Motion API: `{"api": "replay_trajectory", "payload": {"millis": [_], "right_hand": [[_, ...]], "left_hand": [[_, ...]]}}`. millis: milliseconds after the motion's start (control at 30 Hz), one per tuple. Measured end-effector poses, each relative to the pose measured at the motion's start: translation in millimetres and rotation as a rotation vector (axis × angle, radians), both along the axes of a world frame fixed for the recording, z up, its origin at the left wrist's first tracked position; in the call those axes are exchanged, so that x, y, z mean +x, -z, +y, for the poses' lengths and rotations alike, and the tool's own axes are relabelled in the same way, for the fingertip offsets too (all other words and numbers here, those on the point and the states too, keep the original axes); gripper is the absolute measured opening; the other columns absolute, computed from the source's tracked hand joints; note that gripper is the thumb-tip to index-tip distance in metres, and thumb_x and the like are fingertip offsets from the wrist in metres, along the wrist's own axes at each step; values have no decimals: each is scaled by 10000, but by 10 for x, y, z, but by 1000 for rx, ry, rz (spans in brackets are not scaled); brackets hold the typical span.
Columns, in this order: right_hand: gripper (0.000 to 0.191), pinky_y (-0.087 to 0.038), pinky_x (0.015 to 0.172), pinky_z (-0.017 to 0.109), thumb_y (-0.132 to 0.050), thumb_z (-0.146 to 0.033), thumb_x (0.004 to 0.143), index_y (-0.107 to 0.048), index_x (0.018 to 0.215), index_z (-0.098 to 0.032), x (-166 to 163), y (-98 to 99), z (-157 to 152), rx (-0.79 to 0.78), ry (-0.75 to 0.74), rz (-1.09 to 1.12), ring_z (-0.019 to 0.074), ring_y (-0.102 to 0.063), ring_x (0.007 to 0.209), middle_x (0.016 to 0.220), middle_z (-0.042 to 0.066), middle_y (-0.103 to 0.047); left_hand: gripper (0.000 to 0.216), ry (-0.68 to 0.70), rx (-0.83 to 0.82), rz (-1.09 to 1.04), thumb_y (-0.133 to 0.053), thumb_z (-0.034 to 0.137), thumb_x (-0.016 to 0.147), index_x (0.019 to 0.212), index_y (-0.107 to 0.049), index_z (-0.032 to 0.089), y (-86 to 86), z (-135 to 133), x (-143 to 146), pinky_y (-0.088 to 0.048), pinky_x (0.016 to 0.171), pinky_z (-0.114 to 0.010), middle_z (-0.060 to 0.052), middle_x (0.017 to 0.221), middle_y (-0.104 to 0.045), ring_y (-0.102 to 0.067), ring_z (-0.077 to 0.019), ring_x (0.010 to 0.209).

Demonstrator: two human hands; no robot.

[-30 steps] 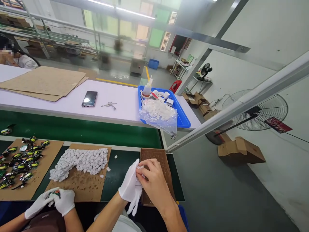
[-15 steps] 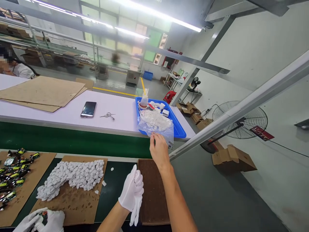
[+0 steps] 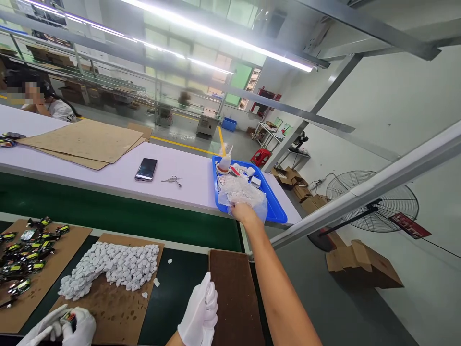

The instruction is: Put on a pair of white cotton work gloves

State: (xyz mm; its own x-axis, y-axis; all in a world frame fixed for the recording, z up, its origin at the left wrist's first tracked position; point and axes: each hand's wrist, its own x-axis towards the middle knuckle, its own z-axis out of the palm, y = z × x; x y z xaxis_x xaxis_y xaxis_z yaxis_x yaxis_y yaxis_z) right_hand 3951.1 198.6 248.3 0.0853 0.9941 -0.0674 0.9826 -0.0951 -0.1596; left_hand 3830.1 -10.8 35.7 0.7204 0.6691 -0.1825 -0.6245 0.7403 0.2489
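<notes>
Right hand [image 3: 242,212], bare, grips the plastic bag [image 3: 245,194] lying in the blue tray [image 3: 277,211]. Left hand [image 3: 200,315], gloved, fingers loosely extended and empty, hovers well short of the tray.

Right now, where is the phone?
In the head view the phone lies flat on the white bench, left of the keys and right of the cardboard sheets.
</notes>
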Motion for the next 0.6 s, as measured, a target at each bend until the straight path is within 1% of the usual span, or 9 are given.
{"api": "replay_trajectory", "payload": {"millis": [67,100,167,233,333,400,433,500,600], "right_hand": [[282,-605,1046,473,-651,-403,1087,-716,1282,-210,12,7,27,-35,9,-17,248,-712,1186,1375,92,-709],[287,-610,1031,470,-656,-390,1085,-710,1287,-194,17,-2,44,-51,7,-27,245,-718,1173,1354,91,-713],[312,-621,1004,467,-685,-384,1069,-697,1303,-178,18,-49,79,-66,-10,-42,251,-725,1164,1335,89,-715],[323,-634,982,462,-718,-390,1048,-697,1301,-191,5,-128,88,-67,-29,-62,250,-728,1149,1326,92,-718],[307,-646,952,444,-721,-389,1046,-704,1281,-192,-27,-270,5,-41,-74,-89,239,-733,1111,1305,89,-725],[271,-649,931,412,-711,-388,1053,-715,1260,-213,-43,-353,-109,-2,-117,-98,220,-734,1080,1298,86,-729],[282,-653,915,415,-713,-386,1052,-712,1258,-194,-50,-388,-175,24,-140,-100,220,-737,1065,1285,82,-731],[238,-648,899,380,-715,-376,1052,-725,1223,-211,-71,-452,-315,93,-173,-102,203,-736,1042,1264,85,-738],[222,-641,883,358,-735,-366,1039,-728,1219,-237,-178,-539,-527,256,-208,-81,206,-738,1057,1262,79,-736]], "left_hand": [[330,-32,-8,24,-674,485,1048,1036,-690,155,-130,-33,-72,-565,602,-259,10,861,-688,-626,-109,654],[313,-53,-14,39,-688,461,1043,1126,-697,158,-203,-69,-121,-613,678,-298,-24,981,-726,-685,-141,763],[337,-100,-24,71,-705,431,1035,1250,-688,172,-350,-171,-238,-658,815,-383,-72,1177,-739,-733,-205,959],[364,-157,-30,105,-714,417,1029,1310,-677,188,-480,-298,-372,-661,900,-441,-93,1288,-722,-731,-246,1079],[396,-258,-36,156,-719,413,1025,1350,-664,194,-615,-504,-577,-655,946,-478,-107,1349,-704,-721,-265,1143],[405,-332,-40,188,-725,409,1022,1361,-659,197,-658,-646,-713,-653,954,-491,-111,1360,-701,-717,-273,1161],[405,-369,-43,203,-732,408,1017,1358,-661,204,-666,-720,-783,-655,949,-496,-111,1361,-702,-714,-283,1173],[407,-444,-49,236,-765,414,990,1342,-672,233,-661,-877,-933,-664,906,-507,-114,1355,-710,-707,-315,1201],[398,-559,-54,292,-746,426,1003,1343,-674,233,-619,-1113,-1224,-663,914,-503,-111,1351,-709,-706,-312,1204]]}}
